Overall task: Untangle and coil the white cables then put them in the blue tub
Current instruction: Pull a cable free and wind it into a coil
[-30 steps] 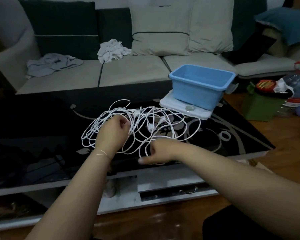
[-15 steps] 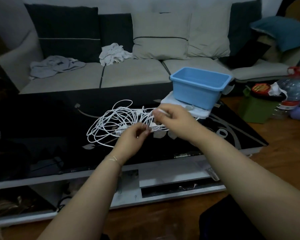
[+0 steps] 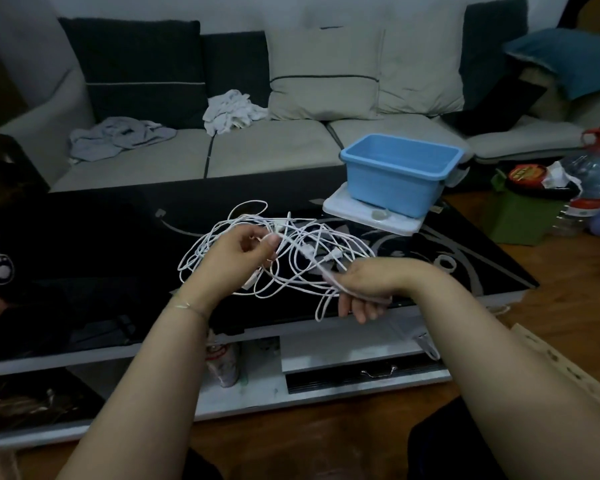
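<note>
Black table (image 3: 84, 237) | both grips, left hand (image 3: 234, 261) and right hand (image 3: 364, 289), pinch white cables (image 3: 291, 258)

Black glass table (image 3: 84, 271): white cables (image 3: 302, 258), white board (image 3: 371, 213).

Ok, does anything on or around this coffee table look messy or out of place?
Yes. The white cables form one knotted heap on the black table, pinched by the left hand and right hand. The blue tub holds none. Crumpled clothes lie on the sofa.
</note>
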